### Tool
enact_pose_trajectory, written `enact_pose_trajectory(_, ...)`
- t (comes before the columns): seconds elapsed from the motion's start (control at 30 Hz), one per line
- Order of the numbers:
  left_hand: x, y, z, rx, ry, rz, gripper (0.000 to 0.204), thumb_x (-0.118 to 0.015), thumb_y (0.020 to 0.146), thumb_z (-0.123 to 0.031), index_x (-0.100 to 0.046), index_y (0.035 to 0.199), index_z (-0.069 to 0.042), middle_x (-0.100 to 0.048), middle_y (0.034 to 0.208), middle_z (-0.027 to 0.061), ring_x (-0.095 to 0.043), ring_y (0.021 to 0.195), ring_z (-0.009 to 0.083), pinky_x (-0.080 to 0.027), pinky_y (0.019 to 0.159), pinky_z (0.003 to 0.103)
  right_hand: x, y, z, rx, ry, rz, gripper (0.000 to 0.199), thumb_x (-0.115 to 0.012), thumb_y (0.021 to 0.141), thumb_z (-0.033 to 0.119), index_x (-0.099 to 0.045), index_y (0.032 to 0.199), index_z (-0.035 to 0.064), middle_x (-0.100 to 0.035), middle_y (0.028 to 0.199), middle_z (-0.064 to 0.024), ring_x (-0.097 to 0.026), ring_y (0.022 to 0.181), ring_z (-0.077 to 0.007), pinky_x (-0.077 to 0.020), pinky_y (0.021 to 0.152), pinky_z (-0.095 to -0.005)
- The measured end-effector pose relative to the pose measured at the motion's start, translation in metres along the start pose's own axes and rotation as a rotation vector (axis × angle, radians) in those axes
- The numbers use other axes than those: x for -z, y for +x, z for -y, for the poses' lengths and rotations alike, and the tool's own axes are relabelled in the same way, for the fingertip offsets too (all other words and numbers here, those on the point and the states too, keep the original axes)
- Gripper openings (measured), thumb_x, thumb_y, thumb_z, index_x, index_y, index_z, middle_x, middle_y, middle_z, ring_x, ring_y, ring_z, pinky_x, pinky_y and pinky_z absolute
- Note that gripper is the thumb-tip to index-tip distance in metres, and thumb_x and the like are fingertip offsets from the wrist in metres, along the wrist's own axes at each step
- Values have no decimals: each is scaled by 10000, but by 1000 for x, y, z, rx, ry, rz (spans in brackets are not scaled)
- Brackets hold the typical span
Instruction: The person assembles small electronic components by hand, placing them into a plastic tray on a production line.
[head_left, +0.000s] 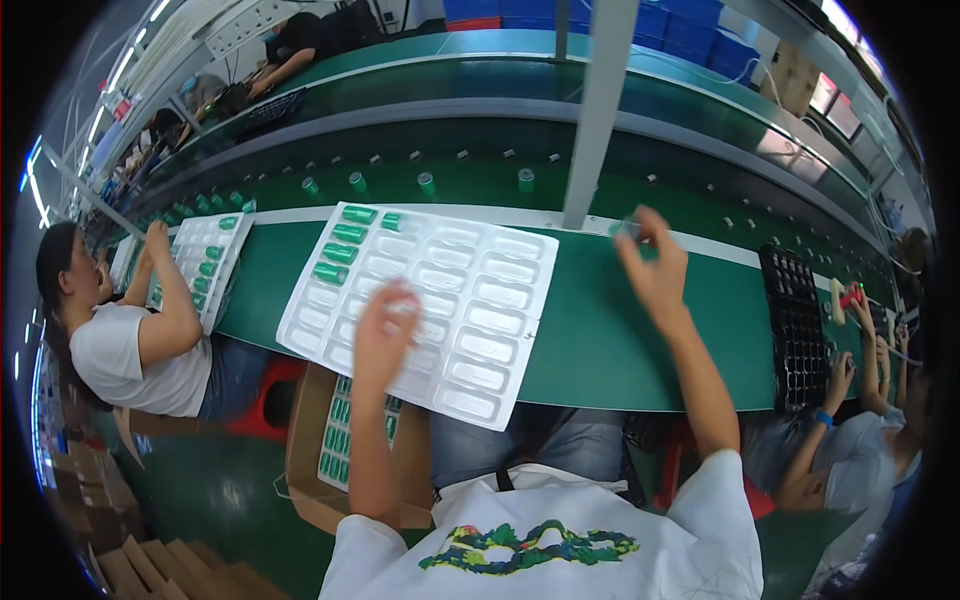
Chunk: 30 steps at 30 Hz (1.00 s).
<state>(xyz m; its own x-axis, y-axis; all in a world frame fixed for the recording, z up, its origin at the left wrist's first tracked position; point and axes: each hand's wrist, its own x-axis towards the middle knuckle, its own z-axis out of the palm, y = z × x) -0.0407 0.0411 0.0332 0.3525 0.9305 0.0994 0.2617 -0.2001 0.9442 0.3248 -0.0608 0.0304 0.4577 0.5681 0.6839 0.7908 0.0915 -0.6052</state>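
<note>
A white moulded tray (487, 342) with rows of oblong pockets lies tilted on the green bench in front of me. Several green battery cells (342, 253) lie in its upper left pockets. My left hand (385, 330) hovers over the tray's lower middle. Its fingers are bent and smeared by motion, so whether they hold anything is unclear. Right of the tray, my right hand (656, 270) is raised near the bench's far edge. Thumb and fingers close on a small round greenish piece (627, 229), which looks like a battery cell; blur hides its detail.
Green cells (526, 180) stand spaced along the conveyor behind the bench. A grey metal post (598, 110) rises beyond the tray. Below, a cardboard box (310, 450) holds another filled tray. A co-worker (140, 345) sits left with a tray; a black crate (792, 325) lies right, beside another person.
</note>
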Motion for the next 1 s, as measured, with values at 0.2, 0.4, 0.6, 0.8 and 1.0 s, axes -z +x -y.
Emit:
enact_pose_trajectory(0.2, 47, 97, 82, -146, 908, -341, 497, -645, 873, -263, -532, 1322, -82, -542, 1023, 277, -593, 866, 403, -490, 799, 462, -12, 48, -148, -166, -508, 61, 386, -716, 818, 284, -638, 1130, 71, -692, 880, -134, -653, 829, -337, -514, 755, -417)
enact_pose_trajectory(0.4, 54, 101, 97, -42, 917, -404, 418, -668, 848, -308, -594, 1156, -35, -567, 1017, 266, -593, 920, 438, -483, 813, 496, -18, 41, -142, -267, -423, 126, 485, -716, 814, 304, -576, 1204, 51, -688, 967, -174, -653, 889, -365, -513, 775, -439)
enact_pose_trajectory(0.6, 83, 112, 112, -28, 832, -317, 313, -650, 846, -291, -627, 988, -12, -674, 916, 230, -639, 848, 433, -494, 772, 502, 33, 41, -199, -72, -705, -185, 518, -657, 840, 230, -504, 1303, 54, -597, 1157, -179, -607, 1008, -360, -490, 874, -443)
enact_pose_trajectory(0.8, 82, 112, 113, 19, 974, -303, 340, -607, 864, -336, -610, 1000, -24, -669, 912, 247, -633, 877, 456, -493, 756, 513, 77, 38, -256, -431, -641, -135, 447, -692, 792, 123, -560, 1207, 24, -620, 1081, -210, -609, 1007, -402, -494, 871, -451)
enact_pose_trajectory(1.0, 77, 95, 83, -4, 909, -297, 282, -602, 870, -264, -553, 1039, -45, -658, 875, 273, -624, 848, 479, -479, 741, 538, 64, 40, -243, -358, -531, -73, 219, -693, 792, 158, -665, 956, 15, -643, 910, -172, -624, 876, -357, -502, 792, -443)
